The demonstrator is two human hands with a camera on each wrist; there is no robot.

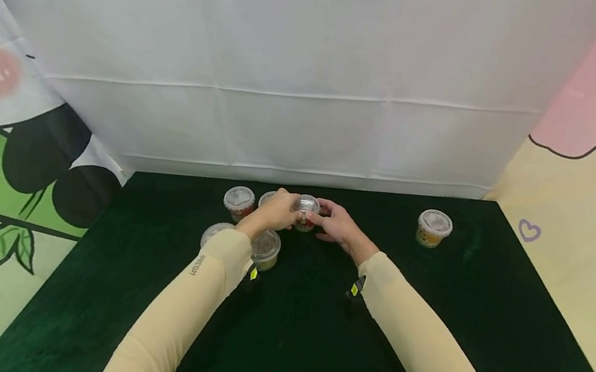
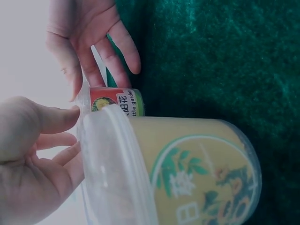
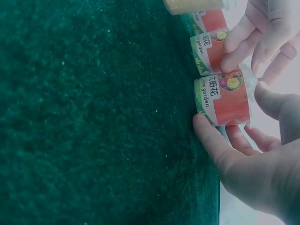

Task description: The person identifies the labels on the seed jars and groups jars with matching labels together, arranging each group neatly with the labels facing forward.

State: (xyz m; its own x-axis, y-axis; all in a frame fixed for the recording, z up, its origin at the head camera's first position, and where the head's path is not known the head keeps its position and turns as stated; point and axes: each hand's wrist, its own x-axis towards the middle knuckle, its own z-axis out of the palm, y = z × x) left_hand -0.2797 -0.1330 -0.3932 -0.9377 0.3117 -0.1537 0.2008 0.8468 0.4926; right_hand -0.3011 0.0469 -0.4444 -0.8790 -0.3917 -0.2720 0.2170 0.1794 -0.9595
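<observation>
A small clear-lidded plastic cup (image 1: 306, 205) with a red flower label stands at the back of the table. My right hand (image 1: 341, 226) holds it from the right, thumb by the lid and fingers along its side. In the right wrist view its label (image 3: 232, 96) faces the camera. My left hand (image 1: 278, 209) reaches in from the left, fingertips between that cup and a second red-labelled cup (image 3: 206, 55). Nothing shows between its thumb and fingers in the left wrist view. A larger yellowish lidded cup (image 2: 201, 164) stands close beneath the left wrist.
Another red-labelled cup (image 1: 239, 203) stands at the back left. Two larger lidded cups, a left one (image 1: 212, 232) and a right one (image 1: 265, 250), stand in front, partly behind the left arm. A yellow-labelled cup (image 1: 433, 228) sits apart at right. White cloth (image 1: 294, 134) hangs behind the green-covered table (image 1: 298, 340).
</observation>
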